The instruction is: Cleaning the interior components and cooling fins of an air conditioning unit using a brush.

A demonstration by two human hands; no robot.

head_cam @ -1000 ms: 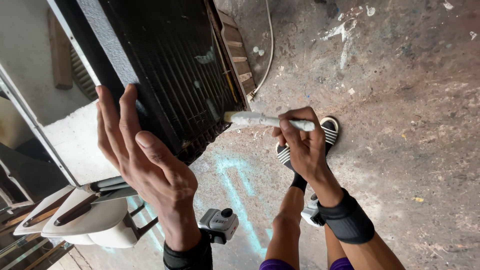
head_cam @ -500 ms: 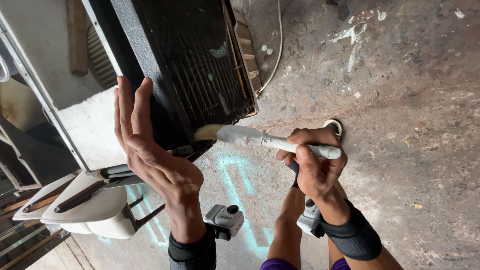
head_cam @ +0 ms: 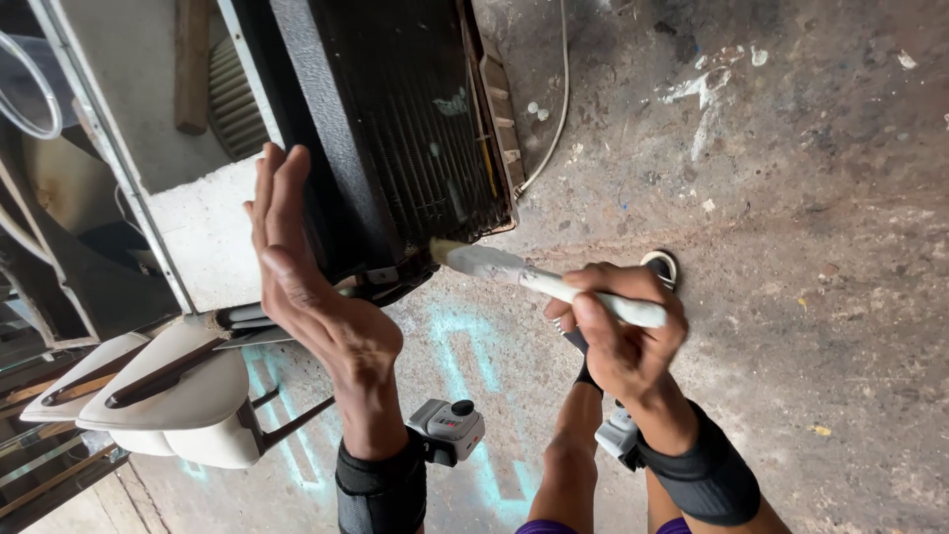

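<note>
My left hand (head_cam: pixel 301 282) presses flat, fingers straight and together, against the side of a dark finned coil unit (head_cam: pixel 395 129) that stands tilted on the concrete floor. My right hand (head_cam: pixel 623 331) grips the white handle of a paintbrush (head_cam: pixel 514 269). The brush's bristles touch the lower corner of the black fins. Both wrists wear black bands. My bare leg and a sandalled foot (head_cam: pixel 660 265) show below the right hand.
A white sheet-metal housing (head_cam: pixel 188 227) with a round fan grille stands left of the coil. White curved plastic parts (head_cam: pixel 158 386) lie at lower left. A thin cable (head_cam: pixel 559 109) runs over the stained concrete floor (head_cam: pixel 811 198). A small grey camera (head_cam: pixel 450 430) sits by my left wrist.
My right hand has drawn the brush down the fins to the coil's lower corner. My left hand has shifted right along the unit's side, fingers closing together.
</note>
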